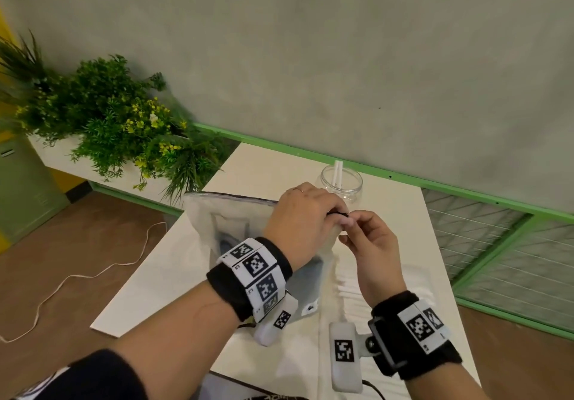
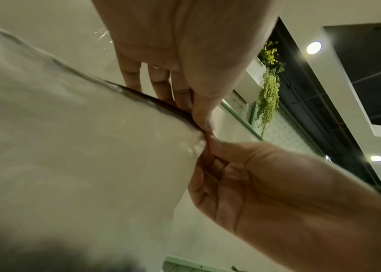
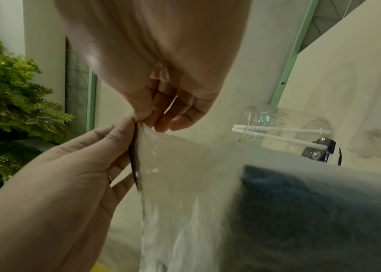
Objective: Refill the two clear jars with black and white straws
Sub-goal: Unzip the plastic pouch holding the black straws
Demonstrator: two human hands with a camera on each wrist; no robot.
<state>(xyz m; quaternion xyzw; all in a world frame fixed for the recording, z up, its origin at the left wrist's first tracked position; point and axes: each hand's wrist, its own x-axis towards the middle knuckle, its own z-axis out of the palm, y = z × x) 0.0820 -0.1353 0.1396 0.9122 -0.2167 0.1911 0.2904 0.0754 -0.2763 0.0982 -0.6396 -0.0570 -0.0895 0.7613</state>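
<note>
A translucent plastic bag [image 1: 230, 222] with a dark zip strip along its top stands on the white table [image 1: 267, 163]. My left hand [image 1: 326, 213] pinches the strip at the bag's right corner. My right hand [image 1: 357, 218] pinches the same corner from the other side, fingertip to fingertip. The left wrist view shows the left hand [image 2: 198, 116] above the right hand [image 2: 210, 147] on the bag [image 2: 80, 147]. Behind the hands stands a clear jar [image 1: 341, 182] holding two white straws [image 1: 338, 173]. More white straws [image 1: 351, 291] lie on the table under my right wrist. No black straws show.
A planter of green plants [image 1: 108, 120] stands left of the table. A green rail [image 1: 403, 179] and wire mesh [image 1: 497, 244] run behind and to the right. A cord [image 1: 77, 275] lies on the brown floor. The right wrist view shows the jar [image 3: 277, 127] beside a blue-labelled item [image 3: 319, 152].
</note>
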